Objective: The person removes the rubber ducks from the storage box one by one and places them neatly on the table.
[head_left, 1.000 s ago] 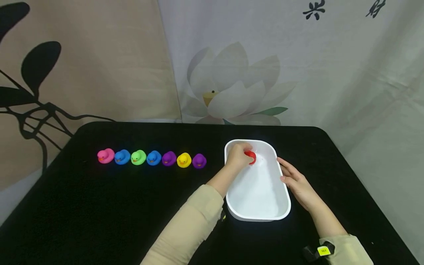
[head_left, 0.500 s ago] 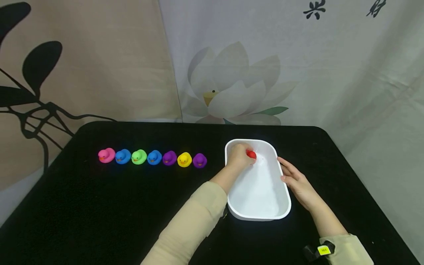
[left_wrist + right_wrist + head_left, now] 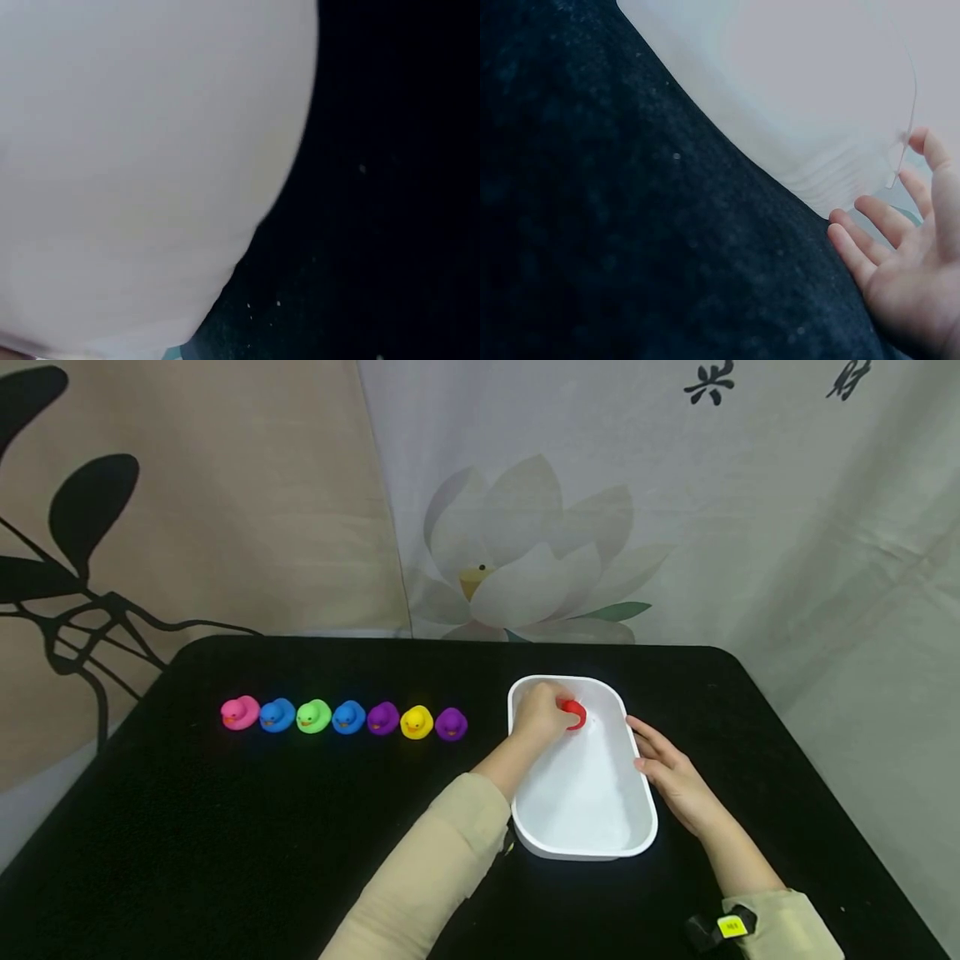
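Note:
In the head view, my left hand (image 3: 542, 717) reaches into the far end of a white tray (image 3: 592, 827). It pinches a small red rubber duck (image 3: 575, 715), partly hidden behind the fingers. My right hand (image 3: 678, 781) rests against the tray's right side with its fingers extended. The right wrist view shows this hand (image 3: 911, 262) with spread fingers touching the white wall (image 3: 780, 142). Only the tray's pale side (image 3: 150, 172) fills much of the left wrist view; the left hand's fingers do not show there.
Left of the tray, several rubber ducks stand in a row: pink (image 3: 240, 713), blue, green (image 3: 313, 717), blue, purple, yellow (image 3: 417, 722) and purple (image 3: 452, 725). They stand on a black-covered table (image 3: 247, 852). A printed curtain (image 3: 787, 527) hangs behind its far edge.
The red rubber duck has shifted slightly and turned a little in my left hand, inside the tray. The right hand, the tray and the row of ducks stay put.

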Motion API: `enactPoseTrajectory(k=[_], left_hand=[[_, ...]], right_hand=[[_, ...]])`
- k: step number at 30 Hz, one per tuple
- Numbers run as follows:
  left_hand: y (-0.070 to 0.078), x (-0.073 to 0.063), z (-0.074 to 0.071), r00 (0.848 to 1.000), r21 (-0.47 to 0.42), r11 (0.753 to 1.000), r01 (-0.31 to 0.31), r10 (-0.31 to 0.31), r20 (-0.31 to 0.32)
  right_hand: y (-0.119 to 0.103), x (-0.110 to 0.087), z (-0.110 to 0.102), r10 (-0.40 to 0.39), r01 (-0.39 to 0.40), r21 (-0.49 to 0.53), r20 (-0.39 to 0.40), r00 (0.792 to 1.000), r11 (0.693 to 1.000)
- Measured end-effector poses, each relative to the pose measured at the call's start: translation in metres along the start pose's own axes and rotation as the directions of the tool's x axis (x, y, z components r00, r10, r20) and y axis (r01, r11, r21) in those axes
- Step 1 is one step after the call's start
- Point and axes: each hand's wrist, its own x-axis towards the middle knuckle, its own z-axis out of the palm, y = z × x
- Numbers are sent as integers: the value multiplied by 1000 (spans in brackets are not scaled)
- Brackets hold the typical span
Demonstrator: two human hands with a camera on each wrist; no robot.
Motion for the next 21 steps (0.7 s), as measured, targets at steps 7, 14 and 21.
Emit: enactPoseTrajectory(k=[7, 14, 21], left_hand=[[2, -5, -6, 997, -49, 996, -76, 76, -8], [3, -14, -19, 986, -138, 976, -166, 164, -24], [5, -28, -38, 968, -179, 951, -252, 248, -44]], right_hand=[[1, 0, 0, 3, -3, 3, -6, 1000, 1000], [-1, 0, 1, 7, -7, 6, -9, 1000, 1000], [-1, 0, 1, 0, 0, 3, -7, 1000, 1000]])
